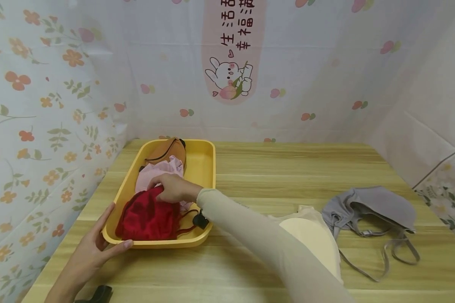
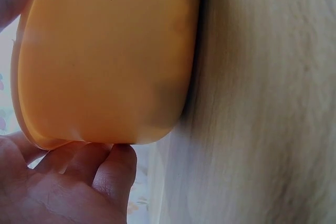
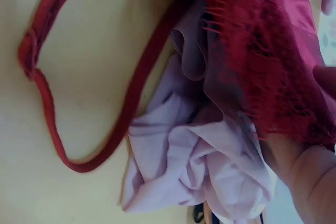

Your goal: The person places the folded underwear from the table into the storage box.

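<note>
A yellow plastic bin [image 1: 167, 243] stands on the left of the table. My left hand [image 1: 89, 252] grips its near left corner, thumb on the rim and fingers along the outer side. Inside the bin at the near end lies a red bra [image 1: 148, 221] with lace trim [image 3: 252, 51] and thin straps. My right hand [image 1: 174, 188] pinches the red bra's upper edge; in the right wrist view the thumb and a finger lie on either side of the fabric. Behind it is a crumpled pale pink garment [image 1: 159, 170], and at the far end a tan bra cup [image 1: 167, 151].
To the right on the wooden table [image 1: 288, 168] lie a grey bra [image 1: 383, 206] with loose straps and a cream garment [image 1: 314, 240], partly covered by my right sleeve. A small black object [image 1: 100, 293] is at the near left. Patterned cloth walls [image 1: 307, 75] enclose the table.
</note>
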`<state>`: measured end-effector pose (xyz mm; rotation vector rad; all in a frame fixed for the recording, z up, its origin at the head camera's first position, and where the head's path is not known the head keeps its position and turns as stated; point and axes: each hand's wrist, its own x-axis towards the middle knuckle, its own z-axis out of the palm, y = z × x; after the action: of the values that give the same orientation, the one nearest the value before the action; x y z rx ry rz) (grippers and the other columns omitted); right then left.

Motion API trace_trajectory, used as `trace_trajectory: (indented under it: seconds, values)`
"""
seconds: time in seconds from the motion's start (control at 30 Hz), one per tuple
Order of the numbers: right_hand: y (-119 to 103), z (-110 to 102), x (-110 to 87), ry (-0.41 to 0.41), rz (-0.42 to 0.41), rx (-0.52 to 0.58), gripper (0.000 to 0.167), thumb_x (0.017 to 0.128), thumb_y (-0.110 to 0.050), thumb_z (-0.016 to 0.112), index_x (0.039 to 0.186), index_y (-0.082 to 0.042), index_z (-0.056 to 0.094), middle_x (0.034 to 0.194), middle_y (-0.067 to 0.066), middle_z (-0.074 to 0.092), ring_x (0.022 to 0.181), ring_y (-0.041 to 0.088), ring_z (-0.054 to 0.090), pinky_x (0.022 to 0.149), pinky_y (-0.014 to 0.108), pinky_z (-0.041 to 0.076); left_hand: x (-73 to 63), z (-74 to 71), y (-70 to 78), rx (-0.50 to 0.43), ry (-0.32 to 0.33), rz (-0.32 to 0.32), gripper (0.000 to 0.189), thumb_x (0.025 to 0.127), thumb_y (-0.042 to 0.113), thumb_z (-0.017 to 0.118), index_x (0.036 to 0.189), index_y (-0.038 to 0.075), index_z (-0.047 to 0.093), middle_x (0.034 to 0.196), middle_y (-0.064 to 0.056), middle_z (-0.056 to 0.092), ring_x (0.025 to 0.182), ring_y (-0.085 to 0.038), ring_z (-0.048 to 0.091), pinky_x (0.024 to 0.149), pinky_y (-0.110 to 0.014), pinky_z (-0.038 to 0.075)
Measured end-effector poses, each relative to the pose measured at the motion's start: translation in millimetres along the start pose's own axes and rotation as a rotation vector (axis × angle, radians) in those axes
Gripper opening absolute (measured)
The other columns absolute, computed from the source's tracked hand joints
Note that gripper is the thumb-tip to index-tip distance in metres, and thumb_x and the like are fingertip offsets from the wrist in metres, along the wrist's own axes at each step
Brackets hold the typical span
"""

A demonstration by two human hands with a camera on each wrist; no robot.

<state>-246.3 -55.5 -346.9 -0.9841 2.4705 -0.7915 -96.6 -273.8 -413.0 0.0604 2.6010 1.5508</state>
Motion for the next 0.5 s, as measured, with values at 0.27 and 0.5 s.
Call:
trace_trajectory:
  seconds: [0.27,0.5]
  values:
    - [1,-12,-4.8,-0.043,0.026,0.062,0.028,0.097,-0.016,0.065,0.125,-0.015,0.067,0.114,0.006,0.068,0.100,0.011,0.058,0.076,0.018,0.045,0.2,1.4,2.8,-0.016,0.001,0.009,0.100,0.096,0.018,0.069,0.162,0.030,-0.005,0.170,-0.018,0.005,0.116,0.031,0.031,0.089,0.004,0.037]
    - [0,-28,-9.6,-0.072,0.009,0.144,0.034,0.098,-0.016,0.063,0.132,-0.009,0.063,0.128,0.010,0.067,0.112,0.014,0.065,0.077,0.015,0.050,-0.9,1.1,0.6,-0.005,0.005,0.011,0.100,0.096,0.017,0.068,0.162,0.030,-0.005,0.170,-0.018,0.004,0.116,0.031,0.030,0.089,0.005,0.036]
